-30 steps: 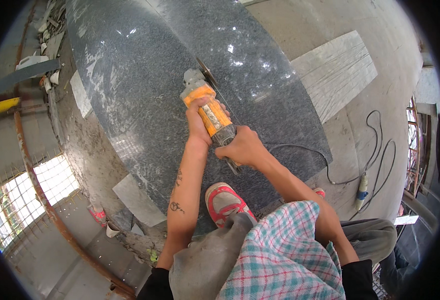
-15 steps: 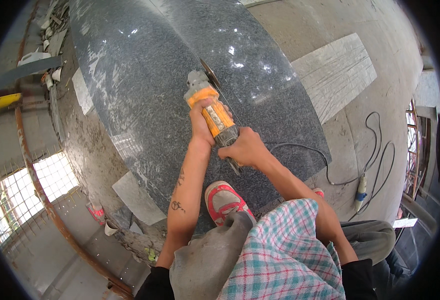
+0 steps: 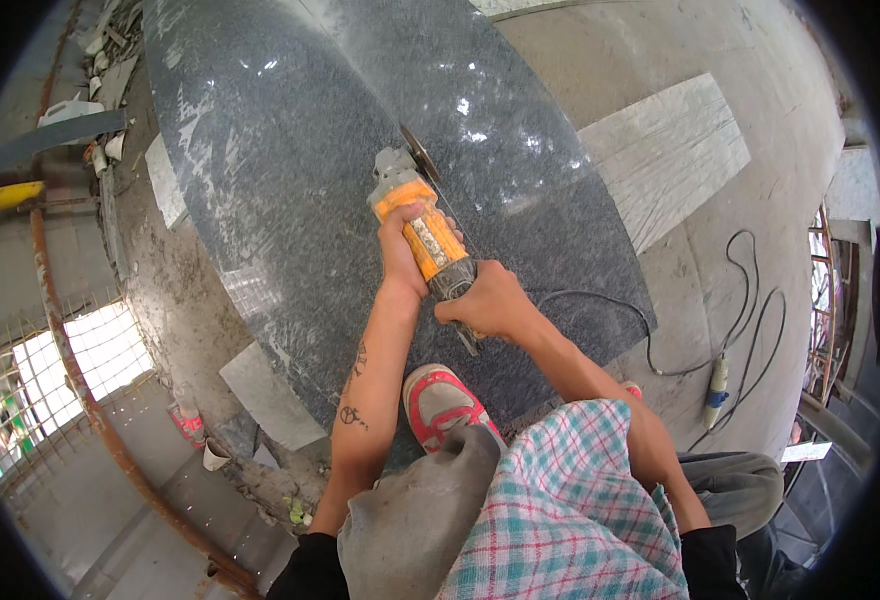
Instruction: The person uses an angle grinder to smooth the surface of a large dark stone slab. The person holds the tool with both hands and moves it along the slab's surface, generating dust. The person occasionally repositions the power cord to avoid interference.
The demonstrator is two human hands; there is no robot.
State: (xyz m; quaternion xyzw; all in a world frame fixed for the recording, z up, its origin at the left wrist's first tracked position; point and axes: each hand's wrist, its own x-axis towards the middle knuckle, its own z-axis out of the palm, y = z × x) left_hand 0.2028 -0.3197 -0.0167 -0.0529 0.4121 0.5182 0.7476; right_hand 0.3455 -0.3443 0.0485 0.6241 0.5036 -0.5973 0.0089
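Note:
An orange and grey angle grinder [image 3: 434, 243] is held between both my hands over a dark speckled stone slab [image 3: 290, 180]. My left hand [image 3: 403, 250] is closed round the orange body near the grey gear head. My right hand [image 3: 492, 300] grips the dark rear end, its thumb toward my left wrist. The thin cutting disc [image 3: 420, 155] stands on edge at the slab, along a straight line running away from me. Whether the disc is spinning I cannot tell. The fingers beneath the tool are partly hidden.
A black power cord [image 3: 650, 350] trails right to a plug connection [image 3: 717, 390] on the floor. Pale stone strips [image 3: 665, 150] lie under the slab's edges. My red and grey shoe [image 3: 448, 405] is on the slab. A rusty bar [image 3: 80, 370] curves along the left.
The grinder and both hands stay nearly in place, gripping as before. The view has shifted slightly, moving the slab edge and cord a little to the left.

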